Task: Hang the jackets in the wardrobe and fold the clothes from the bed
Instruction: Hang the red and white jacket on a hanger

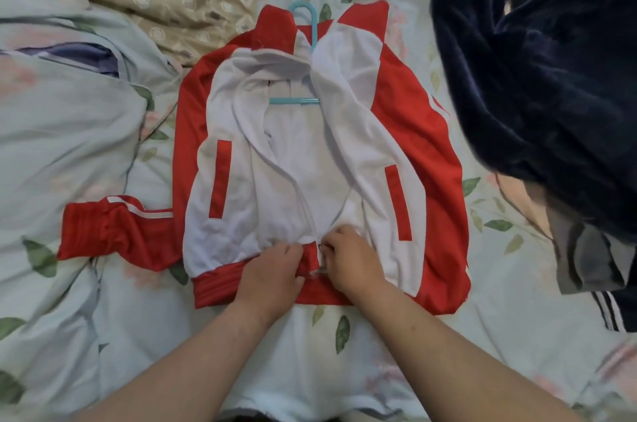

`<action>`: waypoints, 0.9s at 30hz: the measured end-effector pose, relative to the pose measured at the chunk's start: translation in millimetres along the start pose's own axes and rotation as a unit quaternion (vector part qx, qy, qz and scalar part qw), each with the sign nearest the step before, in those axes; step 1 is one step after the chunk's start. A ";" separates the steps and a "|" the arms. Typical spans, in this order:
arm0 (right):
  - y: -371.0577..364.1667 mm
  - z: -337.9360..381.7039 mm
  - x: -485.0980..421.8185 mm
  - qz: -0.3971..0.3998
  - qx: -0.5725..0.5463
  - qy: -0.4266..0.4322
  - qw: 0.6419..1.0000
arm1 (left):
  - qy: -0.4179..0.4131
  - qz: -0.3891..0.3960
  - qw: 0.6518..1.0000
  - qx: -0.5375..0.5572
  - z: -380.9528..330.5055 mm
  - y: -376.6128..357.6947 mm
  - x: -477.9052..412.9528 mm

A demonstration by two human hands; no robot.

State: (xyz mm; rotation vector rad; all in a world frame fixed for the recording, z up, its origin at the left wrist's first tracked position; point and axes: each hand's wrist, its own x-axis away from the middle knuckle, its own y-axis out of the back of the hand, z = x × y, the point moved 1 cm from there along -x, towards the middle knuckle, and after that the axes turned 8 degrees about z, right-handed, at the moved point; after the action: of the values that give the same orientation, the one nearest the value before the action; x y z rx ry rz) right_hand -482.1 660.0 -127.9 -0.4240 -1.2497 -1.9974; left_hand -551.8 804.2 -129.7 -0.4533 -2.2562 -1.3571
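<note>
Smooth, faintly shiny synthetic-looking jacket (310,152) on a glossy plastic hanger (312,28); plush, velvety navy garment (537,87) beside

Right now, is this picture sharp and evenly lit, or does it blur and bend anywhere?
Head view: soft, even light, no glare on the red and white jacket; slight blur throughout, so the zipper between the left hand and right hand is unclear; the wide lens curves the bedsheet near the edges; the navy garment is almost too dark for detail.
</note>
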 end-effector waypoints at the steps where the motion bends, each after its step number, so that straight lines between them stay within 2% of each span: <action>1: 2.9 -0.1 -0.4 0.008 -0.012 0.008 1.000 | -0.014 -0.018 1.000 -0.012 -1.9 2.2 -0.9; 5: 14.8 -0.1 -1.0 0.057 -0.031 0.028 0.998 | -0.098 -0.126 0.987 -0.018 -7.3 17.2 -7.6; 7: 21.2 1.1 -0.5 0.067 -0.039 0.037 0.996 | -0.151 -0.154 0.976 -0.020 -9.9 22.0 -10.0; 11: 36.9 2.9 -4.0 0.042 -0.032 0.049 0.997 | -0.183 -0.162 0.969 -0.016 -13.2 30.6 -8.0; 14: 54.6 6.5 -17.3 -0.013 -0.041 0.043 0.998 | -0.240 -0.154 0.958 -0.038 -17.7 30.3 1.4; 16: 70.3 8.9 -31.3 -0.048 -0.037 0.042 0.997 | -0.267 -0.116 0.956 -0.038 -17.5 24.6 12.1; 18: 85.3 13.0 -45.5 -0.049 -0.014 0.046 0.998 | -0.262 -0.046 0.964 -0.020 -13.4 14.4 24.9; 21: 100.3 19.7 -60.4 -0.030 0.007 0.056 0.998 | -0.218 0.079 0.972 -0.028 -5.2 1.9 38.5; 24: 105.8 23.6 -68.5 -0.023 0.013 0.067 0.997 | -0.160 0.226 0.960 -0.047 -3.3 -3.1 40.8; 26: 106.0 24.3 -70.9 -0.008 0.002 0.065 0.998 | -0.126 0.262 0.956 -0.043 -8.6 2.5 30.8; 27: 105.9 24.2 -71.7 -0.003 -0.009 0.063 0.998 | -0.100 0.248 0.964 -0.013 -11.6 9.5 22.1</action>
State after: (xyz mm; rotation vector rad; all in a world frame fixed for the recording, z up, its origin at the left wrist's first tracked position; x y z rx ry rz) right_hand -358.8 682.7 -93.0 -0.2981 -1.1572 -2.0082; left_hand -563.0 799.2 -105.9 -1.1221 -2.0755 -1.1168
